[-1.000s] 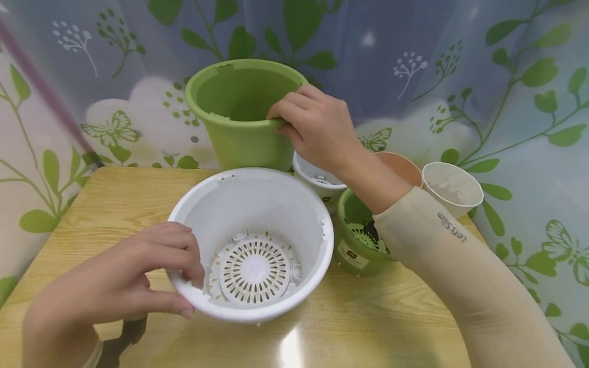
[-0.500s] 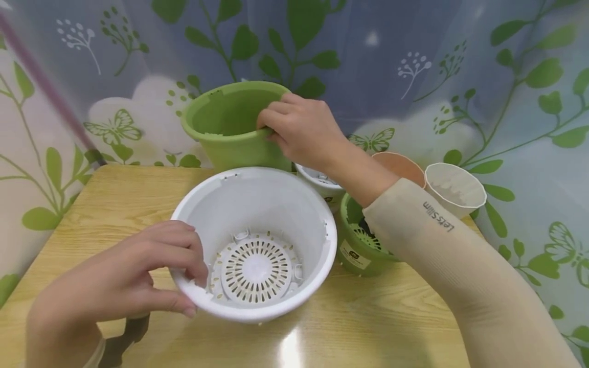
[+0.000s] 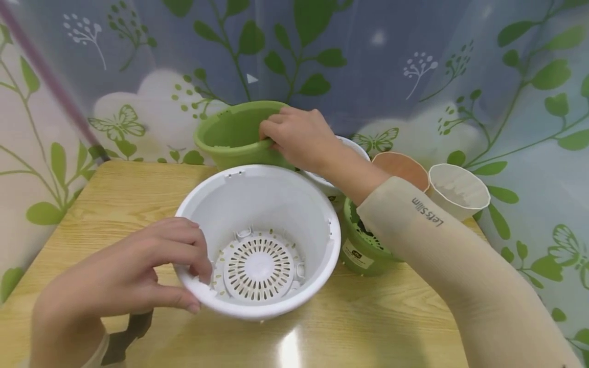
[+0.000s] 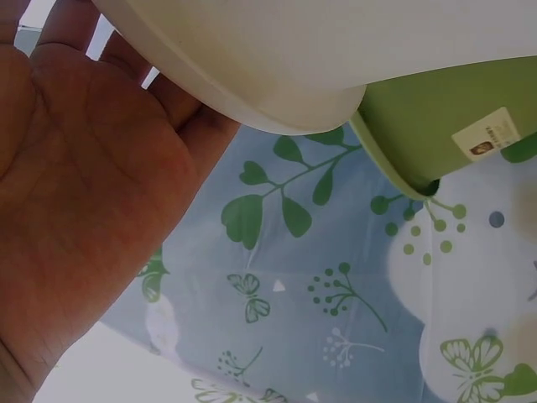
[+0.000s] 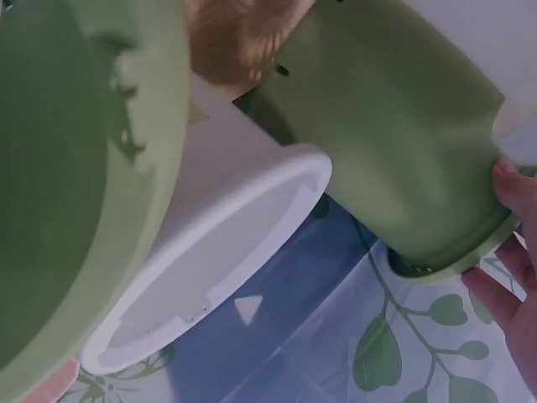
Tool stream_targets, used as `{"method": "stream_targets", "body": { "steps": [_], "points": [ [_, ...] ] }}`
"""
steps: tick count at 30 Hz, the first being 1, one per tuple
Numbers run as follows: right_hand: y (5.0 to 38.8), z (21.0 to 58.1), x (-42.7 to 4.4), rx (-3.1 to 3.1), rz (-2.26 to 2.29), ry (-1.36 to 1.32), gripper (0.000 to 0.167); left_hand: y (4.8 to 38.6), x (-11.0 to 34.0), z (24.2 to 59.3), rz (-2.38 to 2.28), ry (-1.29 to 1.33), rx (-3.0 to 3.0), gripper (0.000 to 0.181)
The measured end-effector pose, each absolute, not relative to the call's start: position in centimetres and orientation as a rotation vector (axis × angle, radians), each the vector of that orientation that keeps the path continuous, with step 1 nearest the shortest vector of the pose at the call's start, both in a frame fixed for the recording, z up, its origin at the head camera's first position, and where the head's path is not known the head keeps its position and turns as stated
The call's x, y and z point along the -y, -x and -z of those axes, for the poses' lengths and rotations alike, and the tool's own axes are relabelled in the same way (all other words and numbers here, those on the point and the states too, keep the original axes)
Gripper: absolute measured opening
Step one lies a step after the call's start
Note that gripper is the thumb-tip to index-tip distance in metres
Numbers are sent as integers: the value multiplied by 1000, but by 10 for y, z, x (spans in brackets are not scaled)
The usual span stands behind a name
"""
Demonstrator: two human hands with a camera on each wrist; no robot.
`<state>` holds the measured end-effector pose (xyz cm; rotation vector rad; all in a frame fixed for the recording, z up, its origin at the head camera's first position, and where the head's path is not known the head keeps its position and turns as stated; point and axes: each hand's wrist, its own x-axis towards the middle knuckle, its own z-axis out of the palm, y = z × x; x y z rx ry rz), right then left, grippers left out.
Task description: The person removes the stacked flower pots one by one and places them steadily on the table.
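Note:
My left hand (image 3: 138,271) pinches the left rim of a large white flower pot (image 3: 257,199), fingers inside and thumb outside. Slots pierce the pot's round base. Behind it, my right hand (image 3: 301,138) grips the right rim of a large green flower pot (image 3: 239,128), whose lower part is hidden by the white one. The left wrist view has my palm (image 4: 92,193) beside the white pot's underside, with a label on the green pot (image 4: 411,126). In the right wrist view, thumb and fingers hold the green pot's rim (image 5: 495,243).
Right of the large pots stand a small white pot (image 3: 356,148), a small green pot (image 3: 363,260) with something dark inside, an orange pot (image 3: 400,168) and a cream pot (image 3: 460,189). All are on a wooden table (image 3: 115,194) against a leaf-patterned curtain (image 3: 386,82).
The large green pot has come down behind the white pot, my right hand moving down with it. More of the small white pot shows. My left hand keeps its hold.

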<state>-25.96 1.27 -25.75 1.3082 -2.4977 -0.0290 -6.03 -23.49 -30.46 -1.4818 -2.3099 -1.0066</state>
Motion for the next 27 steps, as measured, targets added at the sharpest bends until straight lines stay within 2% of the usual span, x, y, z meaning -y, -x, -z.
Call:
{"method": "stream_targets", "body": {
  "steps": [5,27],
  "points": [
    [258,262,-9,2593,90,-1297,14,59,236,306,1002,1474,2321,33],
    [267,270,-15,2619,68,-1410,7,61,235,305,999,1463,2336,32]
  ]
}}
